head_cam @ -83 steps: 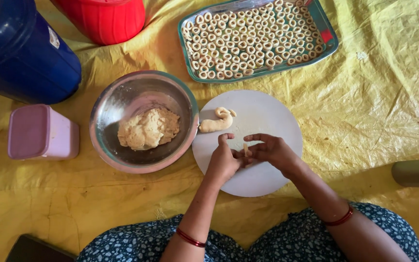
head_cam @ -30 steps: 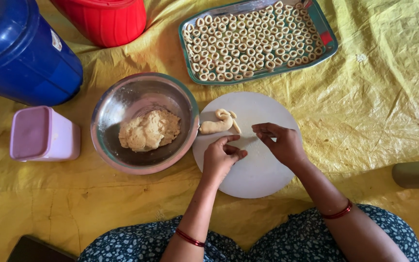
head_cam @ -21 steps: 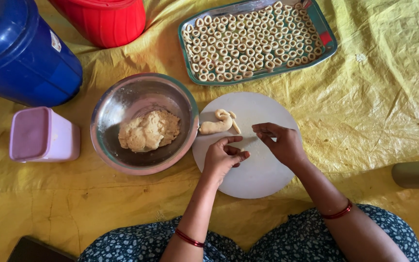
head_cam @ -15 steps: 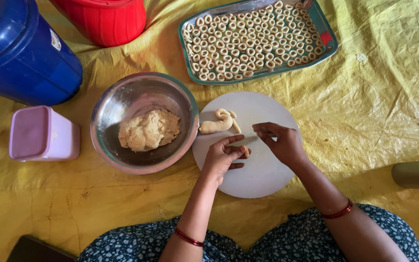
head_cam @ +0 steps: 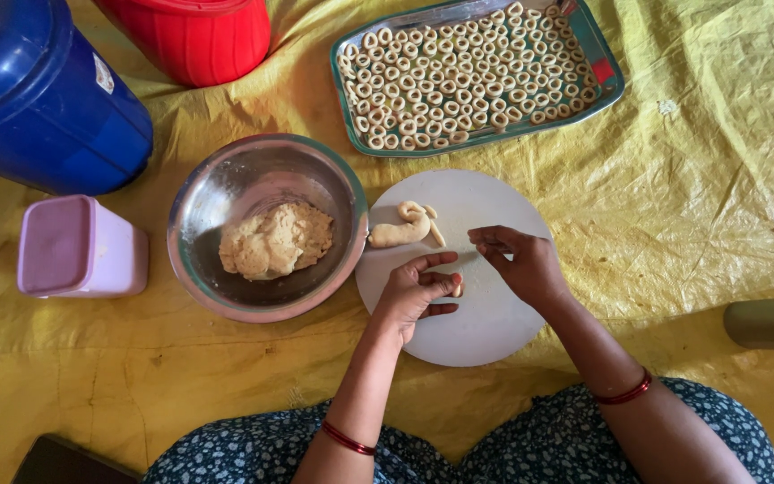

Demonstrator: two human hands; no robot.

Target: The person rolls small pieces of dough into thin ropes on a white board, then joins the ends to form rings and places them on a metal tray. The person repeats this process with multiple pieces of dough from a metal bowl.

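Item: small dough bit [head_cam: 455,289], pinched at fingertips of L hand [head_cam: 412,294], over lower-centre of round white board [head_cam: 485,323].
R hand [head_cam: 521,262]: fingers curled, tips just right of the bit; a thin dough strand may run between the hands, too faint to confirm. Whether R grips anything: can't tell.
Bit's long axis: not readable, mostly hidden by L fingers.
Dough roll [head_cam: 405,231]: on board's upper-left, axis approx. left-right, curled at one end; L hand nearer.
Also: steel bowl [head_cam: 226,179] w/ dough lump [head_cam: 275,240], touching board's left edge; tray of rings [head_cam: 602,67] beyond; pink box [head_cam: 78,246]; blue drum [head_cam: 38,99] & red tub [head_cam: 194,36], both cut off.
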